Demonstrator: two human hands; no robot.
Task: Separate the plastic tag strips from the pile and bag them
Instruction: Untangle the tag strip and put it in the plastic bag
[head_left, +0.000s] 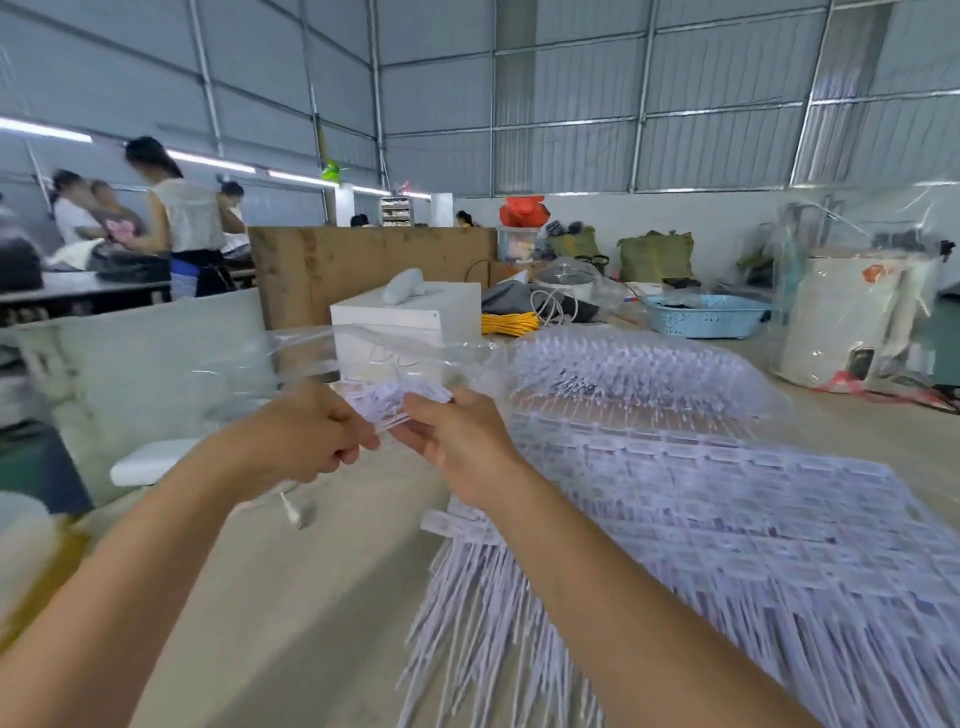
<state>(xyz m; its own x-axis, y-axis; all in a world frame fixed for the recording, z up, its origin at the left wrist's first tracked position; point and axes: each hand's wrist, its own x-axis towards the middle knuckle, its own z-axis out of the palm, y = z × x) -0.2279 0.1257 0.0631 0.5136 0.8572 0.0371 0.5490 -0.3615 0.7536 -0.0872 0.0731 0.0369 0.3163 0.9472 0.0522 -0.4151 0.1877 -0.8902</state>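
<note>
Tags (397, 402) sit pinched between both hands' curled fingers, left hand (306, 436) and right hand (452, 436), just short of the bag (291, 348), so a loose grip could scatter them.

You have two hands in view, your left hand (306, 436) and your right hand (457, 441), with one small bunch of tag strips (397, 402) between them. On the surface (291, 597) lies one big pile of tag strips (727, 530), far too many to count, plus one clear plastic bag (322, 348), one white box (410, 327), one blue basket (706, 314) and one yellow cable coil (509, 323).
</note>
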